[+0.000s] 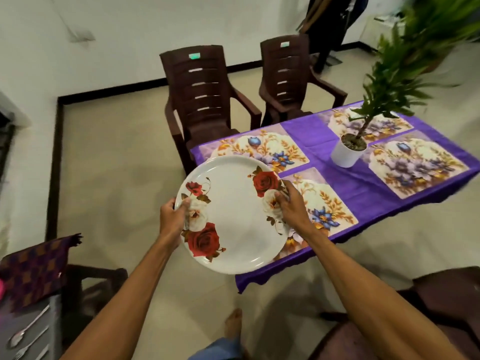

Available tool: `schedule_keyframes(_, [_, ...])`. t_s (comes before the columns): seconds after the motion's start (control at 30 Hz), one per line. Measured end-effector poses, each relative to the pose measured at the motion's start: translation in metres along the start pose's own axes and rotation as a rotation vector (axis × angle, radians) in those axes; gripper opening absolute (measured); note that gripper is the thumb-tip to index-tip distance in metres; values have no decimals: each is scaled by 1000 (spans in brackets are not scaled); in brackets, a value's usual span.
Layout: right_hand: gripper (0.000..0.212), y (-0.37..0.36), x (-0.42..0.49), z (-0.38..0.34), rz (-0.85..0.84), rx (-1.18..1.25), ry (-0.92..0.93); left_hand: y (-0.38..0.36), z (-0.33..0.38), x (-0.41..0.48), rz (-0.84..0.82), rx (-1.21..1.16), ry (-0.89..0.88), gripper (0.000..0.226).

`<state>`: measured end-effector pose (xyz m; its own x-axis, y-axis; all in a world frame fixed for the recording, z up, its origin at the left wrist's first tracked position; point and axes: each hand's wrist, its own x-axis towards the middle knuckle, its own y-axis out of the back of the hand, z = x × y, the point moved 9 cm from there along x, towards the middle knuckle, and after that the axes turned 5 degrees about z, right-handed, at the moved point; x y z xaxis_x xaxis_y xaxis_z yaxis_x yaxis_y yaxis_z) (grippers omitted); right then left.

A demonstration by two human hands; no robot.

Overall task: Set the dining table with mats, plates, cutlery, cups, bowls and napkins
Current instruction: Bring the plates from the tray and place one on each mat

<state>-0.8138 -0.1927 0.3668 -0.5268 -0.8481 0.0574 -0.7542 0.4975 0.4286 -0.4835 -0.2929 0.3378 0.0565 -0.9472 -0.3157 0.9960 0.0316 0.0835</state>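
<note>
Place of plate (233,216): in the air, tilted, partly over the near corner of the counter (363,188) and partly over the floor, not yet set down.
Look of plate: large, round, white, with red and cream roses; cannot tell whether another one sits beneath.
State of left hand (172,216): grips the left rim, thumb on top over the rose print, fingers curled under and hidden.
State of right hand (291,206): pinches the right rim, thumb and fingertips on the upper face near the red rose.
Stiffness, as a guess: rigid and smooth, melamine or ceramic, impossible to say which from the gloss.
Weight, as a guess: light enough for a rim grip, but wide, so prone to tipping if held by one side only.
Slipperiness: glossy face, probably slick; better taken by the raised rim than by the flat middle.
Fragility: may chip on the hard-looking floor below, so safer lowered flat and not dropped.
Where to take hold: two opposite points of the rim, as now.
Likely target: nearest floral mat (324,203), just beside and under the right edge of the plate; three more mats on the purple cloth, white plant pot (346,152) among them.
Cutlery: spoon (18,336) and fork on a grey surface at lower left, well apart from the counter.
</note>
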Motion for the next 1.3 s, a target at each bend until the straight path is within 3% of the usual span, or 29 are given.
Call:
schedule_keyframes(0.2, [35, 50, 37, 45, 59, -130, -122, -84, -19, 28, -72, 36, 44, 21])
schedule_keyframes(0.63, [36, 102, 106, 157, 17, -264, -232, -197, -87, 36, 54, 349, 112, 27])
schedule_keyframes(0.83, [41, 108, 151, 205, -147, -357, -231, -223, -94, 21, 184, 506, 129, 25])
schedule_keyframes(1.07, [38, 96, 168, 220, -275, -369, -202, -224, -95, 12, 300, 512, 140, 21])
schedule_keyframes(1.3, [39, 83, 164, 223, -301, -393, -221, -213, -102, 6, 386, 542, 165, 23])
